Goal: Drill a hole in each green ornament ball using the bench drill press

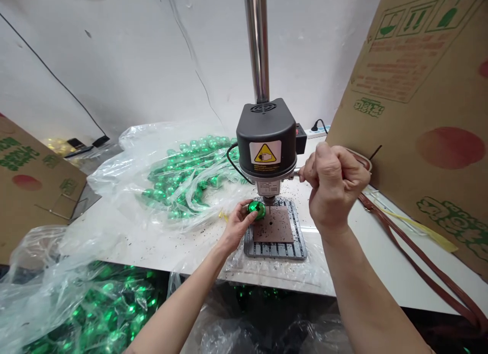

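Note:
Between thumb and fingers, my left hand [239, 222] grips a shiny green faceted ball [256, 210] just above the drill press base, close to the drill bit [270, 207]. A dark patch shows on the ball's top. My right hand [335, 179] is wrapped around the feed handle [297, 174] at the right side of the black drill press head [266, 140]. Under the bit, a brown board [276, 231] with a small dark hole lies on the grey slotted base [299, 242]. Dark shavings are scattered over both.
Clear plastic bags hold many green balls on the white table [145, 255] and below its front edge, at lower left [110, 308]. Cardboard boxes stand left [34, 186] and right [427, 115]. A brown strap [412, 252] lies at right. A steel column [257, 44] rises behind the drill.

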A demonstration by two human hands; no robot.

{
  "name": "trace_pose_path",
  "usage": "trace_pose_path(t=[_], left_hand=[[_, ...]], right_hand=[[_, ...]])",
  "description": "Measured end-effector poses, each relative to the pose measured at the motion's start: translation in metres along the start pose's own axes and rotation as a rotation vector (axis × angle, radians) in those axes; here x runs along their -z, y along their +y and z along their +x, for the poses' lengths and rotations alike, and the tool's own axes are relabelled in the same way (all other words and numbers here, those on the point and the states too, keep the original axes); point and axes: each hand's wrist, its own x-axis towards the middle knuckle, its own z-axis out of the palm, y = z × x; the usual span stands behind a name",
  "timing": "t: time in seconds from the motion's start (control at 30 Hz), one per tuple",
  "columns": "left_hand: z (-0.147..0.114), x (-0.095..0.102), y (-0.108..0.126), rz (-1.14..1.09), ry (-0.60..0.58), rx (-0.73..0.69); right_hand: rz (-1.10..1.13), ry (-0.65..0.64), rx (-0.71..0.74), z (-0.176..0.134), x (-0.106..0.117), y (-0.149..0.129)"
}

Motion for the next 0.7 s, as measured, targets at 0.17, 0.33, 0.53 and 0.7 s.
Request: trace_pose_path(t=[0.17,0.33,0.53,0.7], left_hand=[[0.006,-0.001,-0.009,0.043,-0.048,-0.034],[0.009,0.000,-0.017,0.140,-0.091,-0.056],[0.011,-0.002,-0.017,0.232,-0.108,-0.070],[0.007,-0.007,-0.012,0.235,-0.087,-0.066]], right_hand=[[0.000,0.000,-0.006,0.000,0.000,0.000],[0.001,0.001,-0.011,0.000,0.000,0.001],[0.020,0.012,-0.017,0.000,0.000,0.000],[0.023,0.002,-0.011,0.000,0.000,0.000]])
